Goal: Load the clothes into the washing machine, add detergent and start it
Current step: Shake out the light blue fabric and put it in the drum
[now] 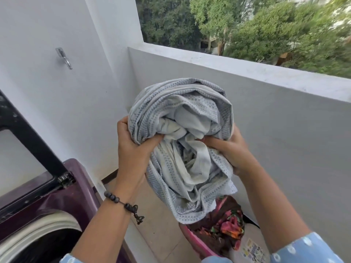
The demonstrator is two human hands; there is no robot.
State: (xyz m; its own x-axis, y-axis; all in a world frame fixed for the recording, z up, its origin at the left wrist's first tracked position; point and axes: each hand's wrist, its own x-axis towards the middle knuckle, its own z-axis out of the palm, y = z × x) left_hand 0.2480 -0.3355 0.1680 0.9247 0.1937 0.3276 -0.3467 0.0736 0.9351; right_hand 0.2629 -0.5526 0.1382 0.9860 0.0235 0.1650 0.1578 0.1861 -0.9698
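both hands point(133, 147) point(230, 150) raised, fingers curled into bundled cloth point(182, 137).

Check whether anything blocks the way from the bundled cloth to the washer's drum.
Nothing visible does. Both hands, left and right, grip the cloth to the right of the washer; its lid stands raised and the drum opening lies uncovered at lower left.

White balcony walls point(57, 95), tiled floor point(157, 224), seemingly daylit trees point(247, 25).
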